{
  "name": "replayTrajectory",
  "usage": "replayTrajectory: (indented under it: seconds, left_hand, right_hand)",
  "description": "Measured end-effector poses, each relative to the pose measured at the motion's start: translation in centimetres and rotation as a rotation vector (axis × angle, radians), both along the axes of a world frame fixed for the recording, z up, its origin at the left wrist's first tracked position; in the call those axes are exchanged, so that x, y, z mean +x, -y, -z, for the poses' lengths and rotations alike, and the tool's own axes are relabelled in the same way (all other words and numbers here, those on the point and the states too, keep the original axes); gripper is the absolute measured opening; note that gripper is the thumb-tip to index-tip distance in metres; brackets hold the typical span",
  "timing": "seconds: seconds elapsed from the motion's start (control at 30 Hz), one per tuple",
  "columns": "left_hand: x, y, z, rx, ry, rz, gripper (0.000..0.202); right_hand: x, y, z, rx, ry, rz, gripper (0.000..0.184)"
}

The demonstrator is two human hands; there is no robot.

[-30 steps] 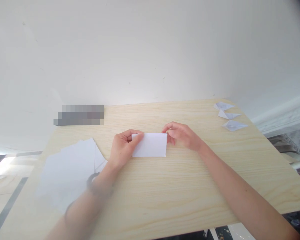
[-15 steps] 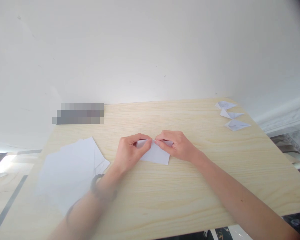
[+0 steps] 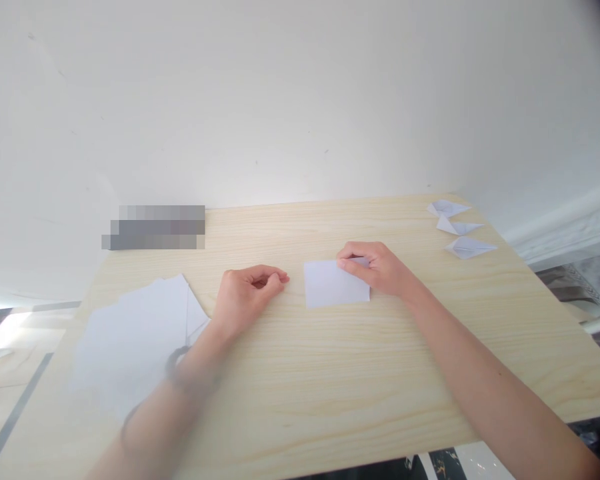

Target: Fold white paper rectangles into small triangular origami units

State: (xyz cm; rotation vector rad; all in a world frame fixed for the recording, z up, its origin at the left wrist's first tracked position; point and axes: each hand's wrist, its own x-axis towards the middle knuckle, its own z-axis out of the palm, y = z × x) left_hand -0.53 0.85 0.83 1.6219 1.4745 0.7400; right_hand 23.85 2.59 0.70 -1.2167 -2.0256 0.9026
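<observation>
A small white rectangle of paper is over the middle of the wooden table. My right hand pinches its upper edge near the right corner, thumb in front and fingers behind. To the left of the paper, apart from it, my left hand has thumb and fingertips drawn together, with nothing visible between them. A stack of white paper sheets lies left of my left hand, partly covered by my left forearm.
Three folded white paper pieces lie in a column at the far right, the nearest folded piece pointing right. A blurred-out grey object sits at the back left corner. Behind the table rises a white wall.
My left hand has let go of the paper and moved left. My right hand has carried the paper to the right and slightly away from me, and more of its face now shows.
</observation>
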Motion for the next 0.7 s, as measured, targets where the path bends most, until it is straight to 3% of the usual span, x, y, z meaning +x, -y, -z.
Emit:
replayTrajectory:
  seconds: [0.13, 0.37, 0.7]
  left_hand:
    - [-0.1, -0.2, 0.1, -0.002, 0.078, 0.042, 0.028]
    - [0.8, 0.2, 0.2, 0.069, -0.049, 0.251, 0.025]
    - [0.2, 0.2, -0.3, 0.059, -0.097, 0.172, 0.031]
  right_hand:
    - [-0.9, 0.4, 0.1, -0.053, 0.035, -0.105, 0.016]
    - [-3.0, 1.1, 0.6, 0.065, 0.039, -0.073, 0.011]
    - [-1.0, 0.2, 0.3, -0.131, 0.042, -0.086, 0.013]
